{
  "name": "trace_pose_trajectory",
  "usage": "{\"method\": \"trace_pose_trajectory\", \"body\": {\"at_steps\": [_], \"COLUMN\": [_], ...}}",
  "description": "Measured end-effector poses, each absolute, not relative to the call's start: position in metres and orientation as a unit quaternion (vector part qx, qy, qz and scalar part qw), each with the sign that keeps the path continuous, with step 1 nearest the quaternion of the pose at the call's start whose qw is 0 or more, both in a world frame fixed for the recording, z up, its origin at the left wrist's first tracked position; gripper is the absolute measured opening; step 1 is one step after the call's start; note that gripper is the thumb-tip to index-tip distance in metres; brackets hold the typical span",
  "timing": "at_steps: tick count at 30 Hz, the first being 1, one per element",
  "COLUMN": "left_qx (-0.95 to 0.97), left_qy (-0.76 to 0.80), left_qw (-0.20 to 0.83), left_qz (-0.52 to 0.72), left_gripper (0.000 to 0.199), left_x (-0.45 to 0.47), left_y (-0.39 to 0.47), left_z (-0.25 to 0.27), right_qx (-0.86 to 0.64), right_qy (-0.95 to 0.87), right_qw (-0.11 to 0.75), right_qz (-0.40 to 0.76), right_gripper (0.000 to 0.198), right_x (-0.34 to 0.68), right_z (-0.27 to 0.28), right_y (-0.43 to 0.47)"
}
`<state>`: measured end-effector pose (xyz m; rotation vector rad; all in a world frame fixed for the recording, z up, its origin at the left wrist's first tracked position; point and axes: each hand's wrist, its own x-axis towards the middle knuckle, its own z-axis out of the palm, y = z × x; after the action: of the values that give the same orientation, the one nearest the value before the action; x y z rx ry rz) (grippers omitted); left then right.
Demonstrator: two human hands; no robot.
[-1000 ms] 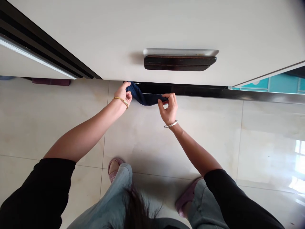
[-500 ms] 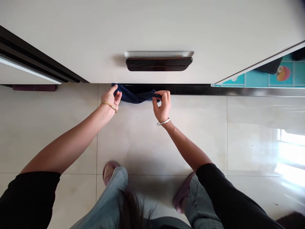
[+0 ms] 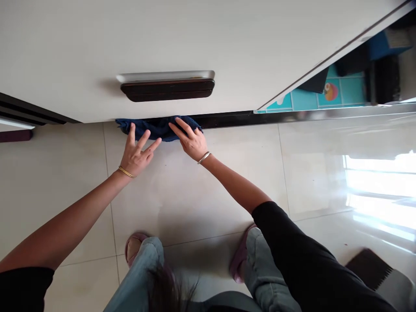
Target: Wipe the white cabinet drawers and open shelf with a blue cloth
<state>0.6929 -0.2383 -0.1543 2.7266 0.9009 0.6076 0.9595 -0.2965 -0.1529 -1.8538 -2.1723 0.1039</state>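
One bunched blue cloth (image 3: 156, 130) sits along the lower edge of the white panel (image 3: 195, 43) in your head view; your left hand (image 3: 135, 157) spreads its fingers against it, your right hand (image 3: 194, 144) covers one end, apparently steadying it; whether that grip pinches, I cannot tell.

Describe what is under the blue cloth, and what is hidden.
Pale floor tiles show along the near edge of the blue cloth, and a black strip shows beyond its right end. What lies directly beneath is covered and cannot be seen.
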Motion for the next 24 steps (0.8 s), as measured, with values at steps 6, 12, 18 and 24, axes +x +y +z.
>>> {"method": "trace_pose_trajectory", "body": {"at_steps": [6, 12, 18, 24], "left_qx": [0.944, 0.962, 0.974, 0.978], "left_qy": [0.294, 0.227, 0.154, 0.110], "left_qw": [0.045, 0.019, 0.056, 0.106], "left_qz": [0.145, 0.153, 0.154, 0.145], "left_gripper": [0.065, 0.066, 0.059, 0.053], "left_x": [0.719, 0.773, 0.854, 0.942], "left_y": [-0.240, -0.245, -0.249, -0.261], "left_z": [-0.147, -0.140, -0.141, -0.142], "right_qx": [-0.567, -0.520, -0.525, -0.588], "right_qy": [-0.822, -0.854, -0.851, -0.807], "right_qw": [0.048, 0.026, -0.019, -0.049], "right_qz": [0.008, -0.023, -0.028, -0.007], "right_gripper": [0.076, 0.069, 0.055, 0.046], "right_x": [0.991, 1.058, 1.141, 1.205], "right_z": [-0.138, -0.129, -0.125, -0.115], "right_y": [-0.292, -0.299, -0.318, -0.340]}}
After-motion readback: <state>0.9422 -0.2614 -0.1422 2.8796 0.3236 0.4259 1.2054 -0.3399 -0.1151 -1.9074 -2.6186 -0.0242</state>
